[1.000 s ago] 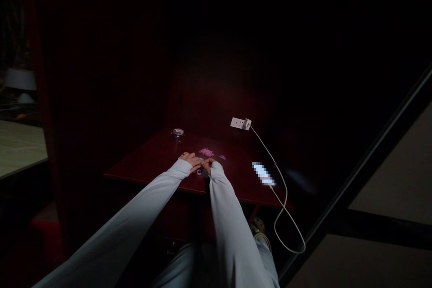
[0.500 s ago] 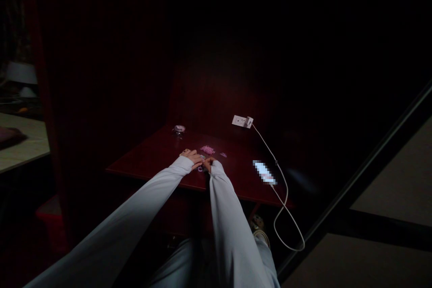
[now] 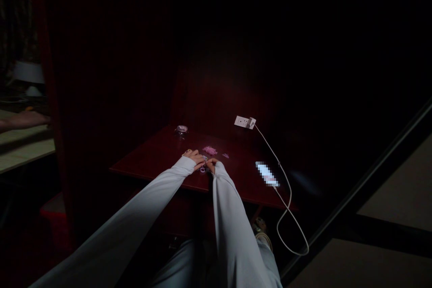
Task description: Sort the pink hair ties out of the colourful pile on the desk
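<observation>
Both hands meet over the dark red table [image 3: 148,157], small and dim in this light. My left hand [image 3: 195,157] bends its fingers down over small coloured loops, with a yellow loop [image 3: 189,150] by its knuckles. Beside it, my right hand [image 3: 211,164] has its fingertips pinched together near the left fingers; what sits in the pinch is too small to name. A purple ring [image 3: 202,170] lies or hangs just below the fingers. Beyond the hands is a heap of tiny pink bands [image 3: 210,150], with a smaller pink bunch [image 3: 225,155] to its right.
A clear round jar [image 3: 182,130] stands at the table's back left. To the right lies a lit phone [image 3: 267,174]; its white cable [image 3: 288,189] loops over the table edge and up to a wall socket [image 3: 241,121]. Another person's arm [image 3: 27,120] reaches over a pale table [image 3: 30,148].
The view has shifted slightly, so everything sits a little further right. My hands keep nearly the same pose. At far left, the other person's forearm now stretches further over the pale table.
</observation>
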Demonstrator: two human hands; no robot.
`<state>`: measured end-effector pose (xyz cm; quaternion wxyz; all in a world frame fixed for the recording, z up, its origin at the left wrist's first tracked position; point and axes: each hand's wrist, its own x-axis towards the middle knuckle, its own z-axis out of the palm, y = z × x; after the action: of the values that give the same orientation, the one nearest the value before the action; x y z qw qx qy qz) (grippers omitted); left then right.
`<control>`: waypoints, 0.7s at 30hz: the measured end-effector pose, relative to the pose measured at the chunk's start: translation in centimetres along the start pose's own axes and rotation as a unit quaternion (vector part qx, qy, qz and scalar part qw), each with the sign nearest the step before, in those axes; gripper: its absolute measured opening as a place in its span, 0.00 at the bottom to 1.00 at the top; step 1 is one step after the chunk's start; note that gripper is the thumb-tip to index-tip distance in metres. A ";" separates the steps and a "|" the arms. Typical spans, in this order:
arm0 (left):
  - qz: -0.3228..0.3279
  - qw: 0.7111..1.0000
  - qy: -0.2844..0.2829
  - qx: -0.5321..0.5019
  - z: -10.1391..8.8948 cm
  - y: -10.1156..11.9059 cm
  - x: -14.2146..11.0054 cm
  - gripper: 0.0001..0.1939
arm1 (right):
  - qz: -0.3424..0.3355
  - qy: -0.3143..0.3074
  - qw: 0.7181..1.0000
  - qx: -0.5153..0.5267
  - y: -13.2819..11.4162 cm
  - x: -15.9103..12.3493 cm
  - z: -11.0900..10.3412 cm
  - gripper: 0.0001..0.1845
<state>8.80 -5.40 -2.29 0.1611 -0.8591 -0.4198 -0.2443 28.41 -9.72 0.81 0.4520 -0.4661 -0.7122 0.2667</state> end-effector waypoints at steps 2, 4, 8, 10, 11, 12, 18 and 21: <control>-0.002 1.000 0.001 -0.004 -0.1 0.0 -0.1 0.13 | 0.004 -0.003 1.000 0.015 0.2 0.3 -0.1 0.23; -0.006 1.000 0.002 -0.007 -0.1 0.1 -0.2 0.12 | 0.008 -0.005 1.000 0.026 0.5 0.6 0.0 0.26; -0.032 0.999 0.016 -0.007 -0.3 0.6 -0.6 0.12 | 0.013 -0.011 0.999 0.029 1.0 1.3 1.3 0.30; -0.049 0.998 0.023 -0.007 -0.6 0.9 -0.9 0.13 | 0.019 -0.004 1.000 0.016 1.1 2.2 1.7 0.30; -0.058 0.998 0.026 -0.008 -0.8 0.9 -1.0 0.12 | 0.024 0.005 1.000 0.005 1.2 2.8 1.6 0.29; -0.066 0.997 0.030 -0.008 -1.0 1.0 -1.1 0.11 | 0.031 0.021 0.999 -0.009 1.3 3.4 1.1 0.27; -0.094 0.992 0.086 -0.011 -0.6 1.4 -1.7 0.12 | 0.110 0.212 0.961 -0.140 4.4 5.5 -6.4 0.16; -0.094 0.990 0.102 -0.006 0.8 1.4 -2.1 0.13 | 0.131 0.237 0.943 -0.193 6.7 6.2 -8.5 0.15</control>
<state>8.98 -7.20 -4.22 0.1740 -0.7877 -0.4782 -0.3473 37.84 -1.65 1.74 0.4704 -0.6835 -0.5546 0.0632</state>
